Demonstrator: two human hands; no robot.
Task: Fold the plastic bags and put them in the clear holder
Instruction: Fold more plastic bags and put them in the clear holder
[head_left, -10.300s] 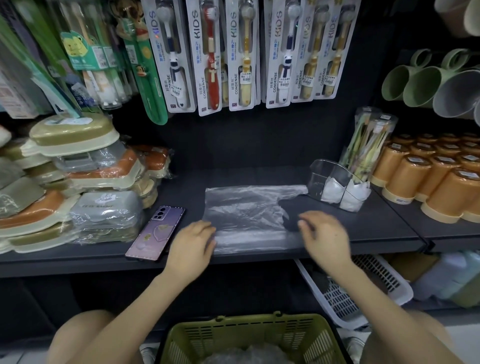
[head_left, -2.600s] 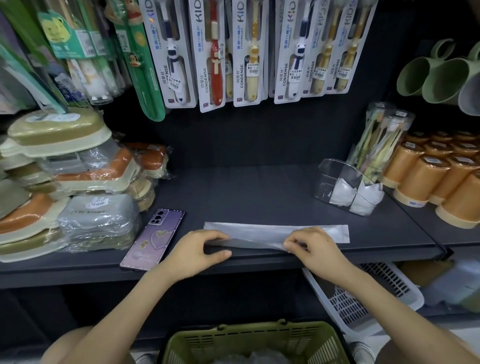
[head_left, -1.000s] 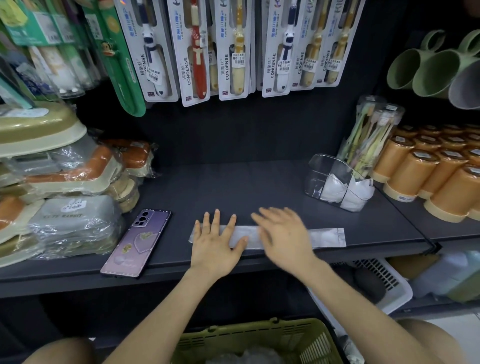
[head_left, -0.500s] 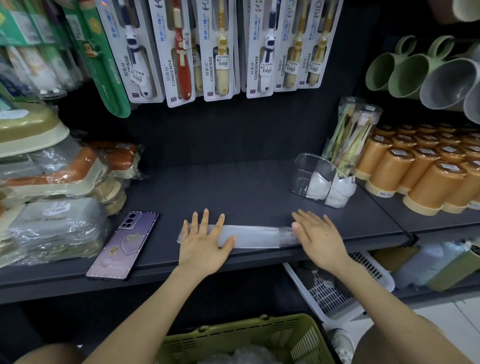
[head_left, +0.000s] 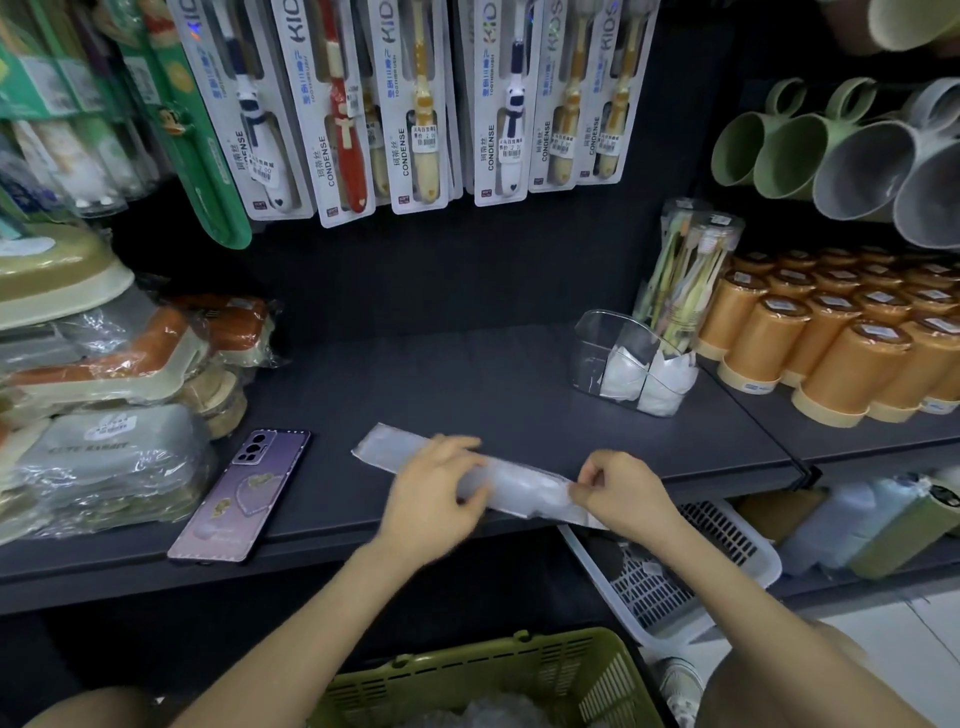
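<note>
I see a folded translucent plastic bag (head_left: 519, 488), now a long narrow strip, lying slantwise on the dark grey shelf (head_left: 467, 379) close to its front edge. Its left end points away from me and its right end reaches the shelf lip.

The left hand (head_left: 436, 493) sits over the middle of the strip. Its grip is curled round the plastic, with the fingers over the far side and the thumb at the near side. The hand is blurred, so I cannot read the finer contact.

The right hand (head_left: 618, 493) has the strip's right end. Its grip is a pinch between thumb and fingertips, with the plastic puckered just there.

The clear plastic holder (head_left: 597, 343) stands further back and to the right on the same shelf, well apart from both hands. Two white folded bundles (head_left: 665, 384) stand upright inside it, side by side.

A purple phone (head_left: 244, 493) lies flat on the shelf to the left of the strip, not touching it. An olive-green slotted basket (head_left: 467, 675) is below, near me, with crumpled clear plastic in it. A white slotted basket (head_left: 675, 571) sits on the lower level under the right hand.
</note>
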